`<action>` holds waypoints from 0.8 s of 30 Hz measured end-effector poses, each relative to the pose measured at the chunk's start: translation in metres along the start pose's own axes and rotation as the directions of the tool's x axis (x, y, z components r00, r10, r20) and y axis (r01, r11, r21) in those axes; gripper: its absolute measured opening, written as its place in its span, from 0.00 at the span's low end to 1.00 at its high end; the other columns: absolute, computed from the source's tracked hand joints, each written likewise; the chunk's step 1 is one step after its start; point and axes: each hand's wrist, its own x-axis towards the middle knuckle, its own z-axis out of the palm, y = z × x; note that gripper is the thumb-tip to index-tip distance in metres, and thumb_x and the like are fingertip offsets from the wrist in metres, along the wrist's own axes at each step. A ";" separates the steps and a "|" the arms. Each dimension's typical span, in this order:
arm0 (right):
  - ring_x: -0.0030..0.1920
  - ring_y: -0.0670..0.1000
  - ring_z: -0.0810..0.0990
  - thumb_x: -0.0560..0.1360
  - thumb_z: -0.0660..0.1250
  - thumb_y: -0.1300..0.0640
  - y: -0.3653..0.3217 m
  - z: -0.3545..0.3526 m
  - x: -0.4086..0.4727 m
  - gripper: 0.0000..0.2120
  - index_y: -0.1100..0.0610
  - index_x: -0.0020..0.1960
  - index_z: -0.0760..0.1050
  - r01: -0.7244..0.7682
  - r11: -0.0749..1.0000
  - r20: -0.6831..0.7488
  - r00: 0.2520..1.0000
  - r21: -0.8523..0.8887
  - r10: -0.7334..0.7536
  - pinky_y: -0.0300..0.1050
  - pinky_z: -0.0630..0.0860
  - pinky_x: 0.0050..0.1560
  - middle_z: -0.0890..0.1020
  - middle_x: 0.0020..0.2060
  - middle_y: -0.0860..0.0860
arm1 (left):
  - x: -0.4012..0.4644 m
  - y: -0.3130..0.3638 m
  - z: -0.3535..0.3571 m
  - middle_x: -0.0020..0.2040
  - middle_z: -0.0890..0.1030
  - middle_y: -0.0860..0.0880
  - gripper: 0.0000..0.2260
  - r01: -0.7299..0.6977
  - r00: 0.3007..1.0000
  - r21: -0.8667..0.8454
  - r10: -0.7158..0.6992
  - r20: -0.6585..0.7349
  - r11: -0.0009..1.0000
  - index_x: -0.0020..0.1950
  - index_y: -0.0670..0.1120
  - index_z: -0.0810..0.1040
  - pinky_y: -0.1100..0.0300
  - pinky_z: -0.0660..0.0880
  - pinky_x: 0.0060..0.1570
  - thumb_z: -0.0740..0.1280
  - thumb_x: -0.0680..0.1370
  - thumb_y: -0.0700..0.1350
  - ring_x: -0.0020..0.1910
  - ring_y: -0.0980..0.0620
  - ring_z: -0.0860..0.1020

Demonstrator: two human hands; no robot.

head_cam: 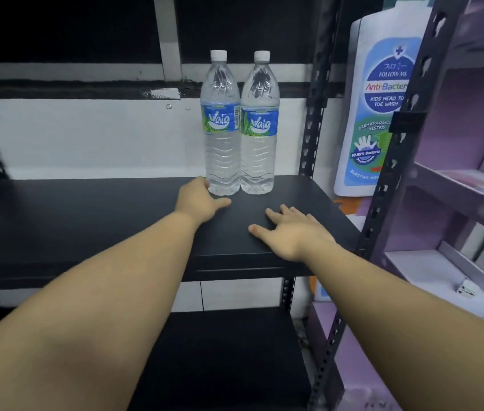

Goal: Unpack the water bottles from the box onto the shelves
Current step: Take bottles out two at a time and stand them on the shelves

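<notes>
Fingers spread and empty, the right hand (292, 231) lies flat over the black shelf (86, 221) near its front edge. The left hand (202, 198) is also empty, its thumb out along the shelf and its far side at the foot of the left bottle (220, 126); whether it touches cannot be told. That bottle stands upright at the back of the shelf against the right bottle (259, 126), both capped, labels forward. A large wash bottle (383, 108) stands beyond the rack post (313, 114). The box is out of view. The step looks to be squaring the pair: a light push at the base, not the shoulder, should keep the tall bottles from toppling, leaving room alongside for more.
</notes>
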 end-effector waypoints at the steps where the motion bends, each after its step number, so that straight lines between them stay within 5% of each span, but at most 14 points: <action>1: 0.85 0.53 0.48 0.79 0.47 0.25 0.000 -0.001 -0.001 0.41 0.45 0.86 0.53 0.001 1.000 -0.005 1.000 0.006 -0.001 0.58 0.46 0.84 0.52 0.86 0.52 | -0.008 0.001 -0.002 0.67 0.81 0.46 0.32 -0.030 0.999 0.051 0.028 0.034 0.998 0.69 0.44 0.77 0.55 0.73 0.63 0.80 0.72 0.59 0.68 0.44 0.78; 7: 0.81 0.57 0.62 0.81 0.52 0.30 -0.006 -0.005 -0.017 0.34 0.44 0.81 0.66 0.003 0.999 -0.097 0.995 0.041 0.001 0.56 0.59 0.80 0.64 0.82 0.52 | -0.063 -0.002 -0.026 0.80 0.71 0.53 0.35 -0.076 0.967 0.302 -0.004 0.255 0.950 0.79 0.54 0.71 0.48 0.68 0.75 0.65 0.77 0.71 0.78 0.47 0.69; 9: 0.67 0.59 0.77 0.81 0.53 0.34 -0.004 -0.002 -0.023 0.27 0.46 0.70 0.79 0.014 1.000 -0.212 0.977 0.023 -0.009 0.54 0.74 0.66 0.80 0.70 0.53 | -0.083 -0.002 -0.032 0.84 0.64 0.52 0.34 -0.139 0.954 0.350 0.030 0.299 0.927 0.83 0.54 0.66 0.47 0.61 0.79 0.59 0.81 0.69 0.82 0.46 0.62; 12: 0.52 0.59 0.82 0.83 0.51 0.38 -0.004 0.011 -0.041 0.25 0.49 0.53 0.83 0.055 0.998 -0.352 0.935 0.035 -0.040 0.51 0.78 0.50 0.86 0.53 0.52 | -0.117 -0.007 -0.035 0.84 0.62 0.50 0.31 -0.255 0.949 0.436 0.135 0.286 0.863 0.84 0.51 0.63 0.45 0.57 0.81 0.51 0.85 0.66 0.83 0.47 0.61; 14: 0.62 0.59 0.80 0.86 0.52 0.41 -0.001 0.029 -0.058 0.24 0.52 0.61 0.83 0.121 0.992 -0.420 0.899 -0.031 -0.123 0.54 0.77 0.61 0.84 0.62 0.54 | -0.141 -0.017 -0.032 0.82 0.66 0.49 0.31 -0.304 0.951 0.482 0.233 0.203 0.822 0.83 0.50 0.65 0.44 0.60 0.79 0.47 0.85 0.65 0.81 0.46 0.64; 16: 0.77 0.57 0.71 0.86 0.54 0.42 0.003 0.050 -0.077 0.24 0.53 0.75 0.75 0.183 0.981 -0.454 0.869 -0.069 -0.194 0.57 0.64 0.78 0.76 0.75 0.54 | -0.167 -0.032 -0.026 0.83 0.64 0.49 0.32 -0.329 0.943 0.487 0.307 0.126 0.809 0.83 0.50 0.63 0.44 0.56 0.81 0.50 0.85 0.65 0.82 0.46 0.62; 19: 0.85 0.54 0.54 0.85 0.61 0.43 0.011 0.079 -0.107 0.29 0.53 0.83 0.63 0.291 0.957 -0.445 0.858 0.008 -0.257 0.56 0.47 0.84 0.60 0.84 0.52 | -0.204 -0.053 -0.015 0.86 0.56 0.48 0.34 -0.366 0.923 0.441 0.381 0.058 0.820 0.86 0.49 0.58 0.43 0.47 0.83 0.61 0.84 0.61 0.85 0.46 0.52; 24: 0.82 0.55 0.62 0.82 0.68 0.46 0.025 0.156 -0.162 0.29 0.55 0.80 0.70 0.333 0.930 -0.372 0.892 0.158 -0.256 0.57 0.61 0.81 0.65 0.82 0.53 | -0.266 -0.093 0.024 0.86 0.55 0.49 0.35 -0.378 0.926 0.291 0.354 0.133 0.879 0.86 0.50 0.56 0.45 0.53 0.83 0.67 0.82 0.56 0.85 0.48 0.52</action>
